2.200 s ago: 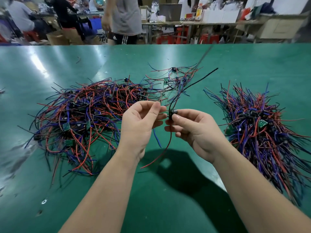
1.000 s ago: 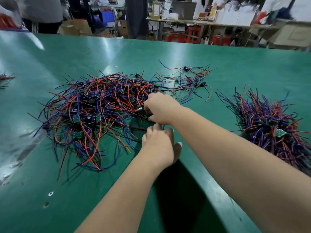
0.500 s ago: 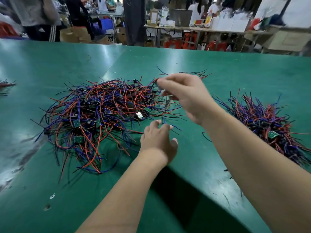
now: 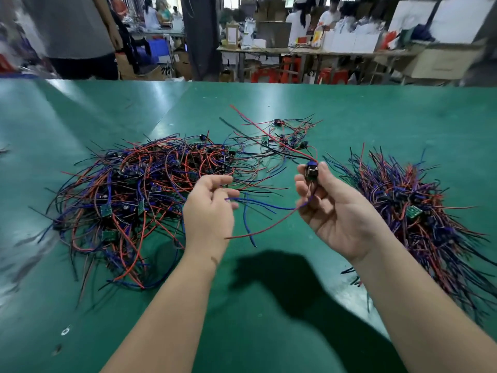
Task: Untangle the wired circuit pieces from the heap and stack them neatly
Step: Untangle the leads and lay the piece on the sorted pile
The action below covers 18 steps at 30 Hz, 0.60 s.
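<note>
Green tabletop (image 4: pixel 376 117): smooth, glossy, throws back pale streaks of light. Tangled heap of red, blue and black wires (image 4: pixel 139 195): smooth plastic sleeving, slight sheen. Small green circuit boards (image 4: pixel 105 210) in it: matt. Stack of like wired pieces (image 4: pixel 408 200): same plastic sleeving. Small black held circuit piece (image 4: pixel 312 170): shiny. Brown box (image 4: pixel 232 36) behind: matt cardboard.

Green table (image 4: pixel 80 109), tangled heap (image 4: pixel 134 184), stack (image 4: pixel 403 208) (right)

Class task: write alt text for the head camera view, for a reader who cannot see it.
A person's right hand pinches one wired circuit piece above a green table, while the left hand curls beside its trailing blue wire. A tangled heap of red, blue and black wires lies left; a neater stack lies right.
</note>
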Each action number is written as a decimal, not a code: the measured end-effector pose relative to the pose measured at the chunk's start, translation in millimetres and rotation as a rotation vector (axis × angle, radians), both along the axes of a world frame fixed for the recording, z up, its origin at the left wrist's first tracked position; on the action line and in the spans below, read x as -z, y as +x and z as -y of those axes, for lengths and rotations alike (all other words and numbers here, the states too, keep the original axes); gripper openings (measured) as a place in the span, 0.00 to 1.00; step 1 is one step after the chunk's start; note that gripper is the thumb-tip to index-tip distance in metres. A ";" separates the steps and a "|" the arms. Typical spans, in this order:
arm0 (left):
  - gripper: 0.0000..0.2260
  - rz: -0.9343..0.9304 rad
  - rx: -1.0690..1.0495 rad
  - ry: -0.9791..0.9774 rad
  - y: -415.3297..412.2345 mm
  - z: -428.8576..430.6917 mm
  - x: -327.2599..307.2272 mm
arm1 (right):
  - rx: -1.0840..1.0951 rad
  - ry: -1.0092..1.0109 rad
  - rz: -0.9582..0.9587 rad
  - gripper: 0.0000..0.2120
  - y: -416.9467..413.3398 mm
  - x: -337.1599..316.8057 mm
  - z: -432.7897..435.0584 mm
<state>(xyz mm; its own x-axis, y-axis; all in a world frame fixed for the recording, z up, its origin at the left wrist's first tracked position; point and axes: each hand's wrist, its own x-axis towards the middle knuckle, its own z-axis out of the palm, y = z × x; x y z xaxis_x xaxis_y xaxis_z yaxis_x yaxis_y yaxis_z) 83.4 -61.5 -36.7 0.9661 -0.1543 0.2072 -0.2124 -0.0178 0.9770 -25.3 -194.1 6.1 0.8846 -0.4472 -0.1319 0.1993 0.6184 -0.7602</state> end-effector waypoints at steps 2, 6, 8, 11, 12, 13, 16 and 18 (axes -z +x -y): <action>0.15 -0.121 0.040 -0.073 1.6 -1.9 -4.9 | 0.028 0.070 -0.020 0.12 -1.0 6.6 -0.1; 0.10 -0.210 0.347 -0.055 -8.4 -0.9 -13.4 | 0.057 0.067 -0.089 0.09 -0.7 14.3 -4.9; 0.09 -0.167 0.511 -0.006 -18.8 2.8 -10.6 | 0.029 -0.042 -0.124 0.07 -0.5 17.5 -9.7; 0.10 -0.140 0.537 -0.008 -29.9 9.3 -3.9 | 0.018 -0.268 -0.195 0.03 -1.7 27.1 -16.7; 0.10 -0.141 0.514 -0.008 -30.4 10.0 -1.9 | 0.035 -0.359 -0.213 0.02 -2.2 29.9 -18.6; 0.10 -0.150 0.494 -0.009 -29.7 10.0 -0.5 | 0.051 -0.439 -0.221 0.02 -2.5 32.1 -19.7; 0.08 -0.175 0.475 -0.031 -27.8 8.9 -0.2 | 0.054 -0.555 -0.207 0.02 -4.7 33.0 -18.4; 0.06 -0.197 0.468 -0.052 -29.1 9.7 -1.9 | 0.049 -0.684 -0.219 0.05 -6.4 33.9 -14.1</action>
